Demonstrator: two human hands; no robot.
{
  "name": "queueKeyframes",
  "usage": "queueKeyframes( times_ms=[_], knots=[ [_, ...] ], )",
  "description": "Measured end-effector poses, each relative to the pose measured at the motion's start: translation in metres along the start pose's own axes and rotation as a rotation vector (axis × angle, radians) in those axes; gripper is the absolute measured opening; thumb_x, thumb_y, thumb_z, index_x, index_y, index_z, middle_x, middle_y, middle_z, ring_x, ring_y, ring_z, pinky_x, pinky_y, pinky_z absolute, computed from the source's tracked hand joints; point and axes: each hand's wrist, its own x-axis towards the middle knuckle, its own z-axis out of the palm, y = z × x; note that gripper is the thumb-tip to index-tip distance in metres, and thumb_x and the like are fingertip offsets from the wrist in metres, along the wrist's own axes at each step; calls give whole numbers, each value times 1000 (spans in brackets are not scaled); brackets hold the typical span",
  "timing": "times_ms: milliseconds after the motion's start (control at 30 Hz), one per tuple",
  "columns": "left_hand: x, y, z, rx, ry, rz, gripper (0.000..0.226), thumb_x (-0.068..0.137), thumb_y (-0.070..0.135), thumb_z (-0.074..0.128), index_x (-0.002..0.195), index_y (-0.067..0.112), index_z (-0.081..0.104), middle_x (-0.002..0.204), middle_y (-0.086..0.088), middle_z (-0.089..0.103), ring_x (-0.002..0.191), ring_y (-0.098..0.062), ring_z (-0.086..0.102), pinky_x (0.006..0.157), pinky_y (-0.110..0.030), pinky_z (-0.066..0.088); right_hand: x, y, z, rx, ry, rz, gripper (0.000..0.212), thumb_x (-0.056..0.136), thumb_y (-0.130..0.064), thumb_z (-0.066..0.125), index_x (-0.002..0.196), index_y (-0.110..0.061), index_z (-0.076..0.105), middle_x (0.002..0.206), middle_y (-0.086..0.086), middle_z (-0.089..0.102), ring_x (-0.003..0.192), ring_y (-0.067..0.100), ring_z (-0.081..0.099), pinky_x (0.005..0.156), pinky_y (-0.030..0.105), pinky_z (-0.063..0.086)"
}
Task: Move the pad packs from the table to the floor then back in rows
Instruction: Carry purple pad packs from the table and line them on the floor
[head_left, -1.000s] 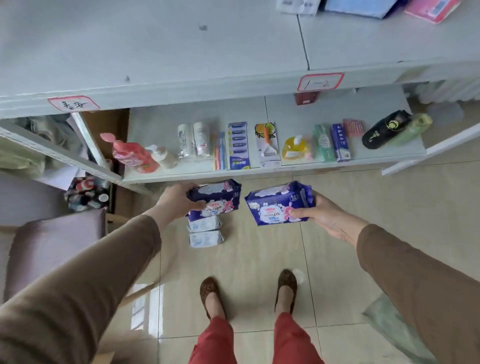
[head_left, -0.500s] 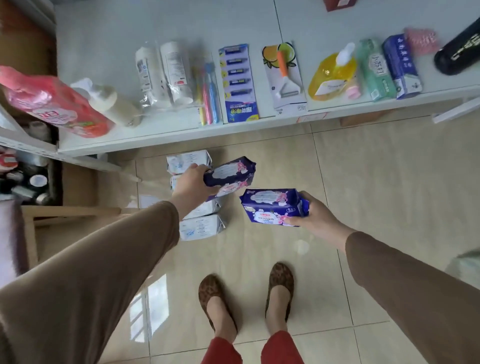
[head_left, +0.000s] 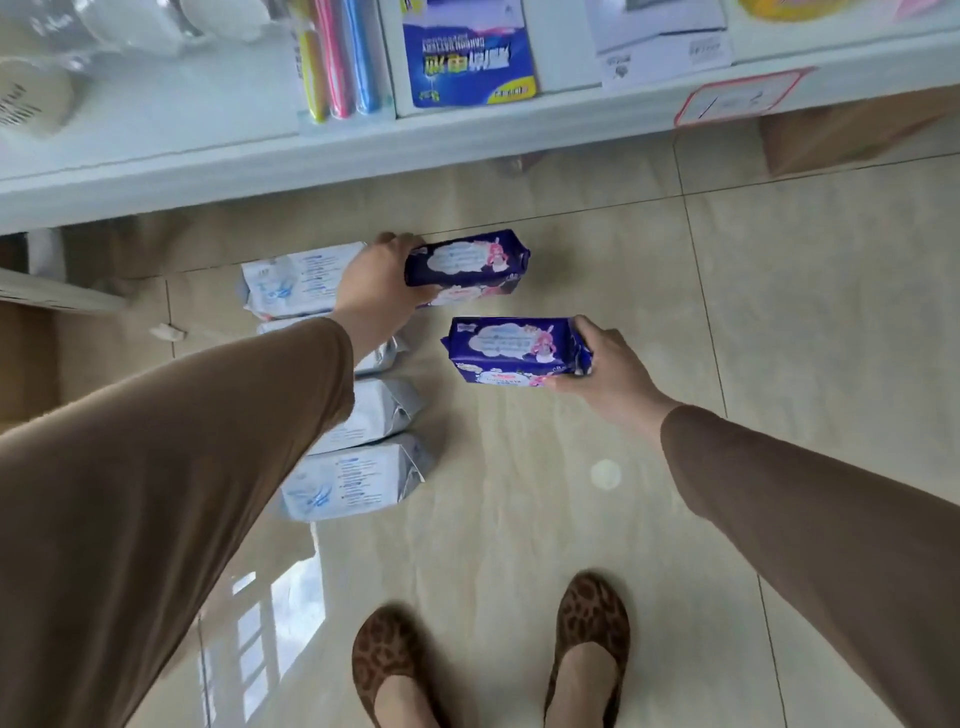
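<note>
Beige floor tiles (head_left: 571, 519) lie bare under our two outstretched arms.
Our left hand (head_left: 376, 288) grips one purple pack (head_left: 467, 262) beside the white packs (head_left: 353, 475), perhaps touching down; our right hand (head_left: 608, 371) grips another purple pack (head_left: 511, 348), open tile rightward.

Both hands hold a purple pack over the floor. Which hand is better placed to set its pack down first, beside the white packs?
Probably the left hand. Its purple pack sits right next to the farthest white pack in the column. The right hand holds its purple pack further out over bare floor tiles.
</note>
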Motion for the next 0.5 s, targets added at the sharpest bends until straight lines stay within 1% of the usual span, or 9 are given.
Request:
queueKeyframes(
  times_ms=[33,67,133,167,200,267,300,367,500],
  knots=[
    [8,-4,5,10,3,-1,54,74,30,77,125,20,62,114,-10,61,99,-32,59,74,-28,39,10,4,4,-35,2,-10,45,75,-22,80,112,-26,54,90,-14,53,95,10,47,64,10,34],
    [15,-8,10,17,1,-1,54,74,30,77,125,19,62,114,-10,62,100,-32,59,75,-28,38,20,7,8,-54,3,-26,44,75,-22,79,111,-26,54,88,-16,51,94,7,45,63,10,33],
    [29,-13,19,24,-16,-2,54,75,29,77,126,17,61,115,-12,61,100,-33,59,78,-31,42,40,11,16,-54,13,-73,41,76,-19,79,108,-23,53,87,-20,54,86,-10,48,61,6,35],
    [34,-15,22,28,-29,-5,54,76,28,77,126,17,61,115,-13,60,100,-34,59,81,-33,44,49,12,19,-57,18,-93,40,76,-18,79,107,-21,54,87,-19,58,85,-14,50,62,6,37],
    [38,-16,24,36,-40,-5,54,77,28,76,127,16,60,116,-14,59,101,-34,58,82,-34,45,57,12,22,-67,19,-106,40,76,-18,79,107,-20,53,90,-15,61,86,-10,53,63,9,38],
    [43,-15,27,64,-62,8,53,78,29,75,127,16,59,117,-15,57,101,-35,58,84,-35,46,69,12,28,-100,21,-124,41,78,-19,78,110,-21,53,101,-6,65,94,11,56,68,23,41],
    [44,-15,27,83,-78,21,54,78,30,74,127,16,58,120,-15,55,102,-36,58,85,-36,46,74,12,31,-119,26,-135,42,79,-19,77,113,-21,52,105,-3,65,98,18,56,71,28,43],
    [45,-15,25,122,-111,59,58,79,32,74,132,14,55,127,-14,51,109,-36,56,90,-38,47,80,10,36,-126,31,-143,45,80,-17,74,119,-24,52,113,-2,65,105,22,56,79,33,47],
    [43,-21,15,177,-125,121,62,84,28,68,141,15,49,133,-13,50,120,-33,50,98,-40,45,88,3,42,-113,73,-148,50,84,-9,70,129,-22,52,124,-1,60,114,21,54,86,33,46]
  ],
)
